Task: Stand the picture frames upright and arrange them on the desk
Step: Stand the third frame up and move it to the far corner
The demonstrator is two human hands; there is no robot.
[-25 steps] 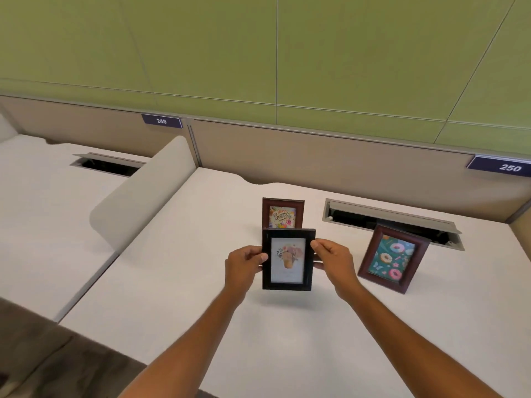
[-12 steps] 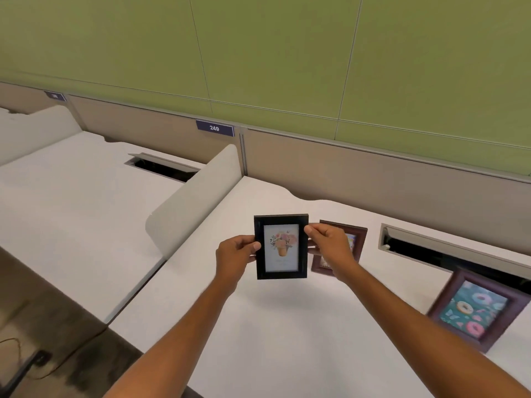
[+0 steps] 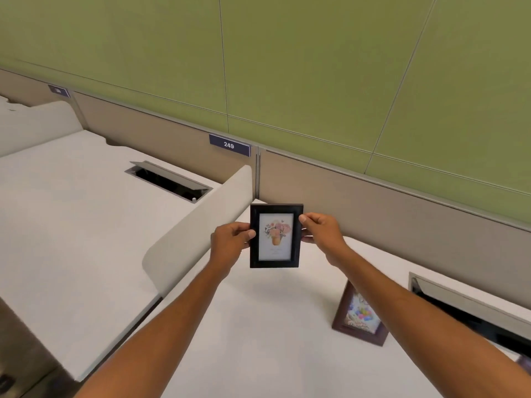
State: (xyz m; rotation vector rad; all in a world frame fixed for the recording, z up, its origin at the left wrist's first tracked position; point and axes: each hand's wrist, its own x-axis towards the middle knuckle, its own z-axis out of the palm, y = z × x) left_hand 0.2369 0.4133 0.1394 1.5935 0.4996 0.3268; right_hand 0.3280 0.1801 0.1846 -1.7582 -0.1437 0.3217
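Note:
A black picture frame (image 3: 275, 236) with a flower-pot print hangs upright in the air above the white desk (image 3: 258, 334), near its back left corner. My left hand (image 3: 231, 239) pinches the frame's left edge and my right hand (image 3: 321, 229) pinches its right edge. A brown frame (image 3: 359, 315) with a colourful card stands upright on the desk to the lower right, partly hidden by my right forearm. A sliver of a third frame (image 3: 524, 363) shows at the right edge.
A curved white divider (image 3: 198, 222) separates this desk from the neighbouring one on the left. An open cable slot (image 3: 465, 308) lies at the desk's back right, another slot (image 3: 169, 180) on the left desk. A beige panel (image 3: 373, 205) with tag 249 runs behind.
Both hands have carried the black frame left and toward the back corner by the divider. The view has swung left, so the brown frame and the donut frame slid to the right.

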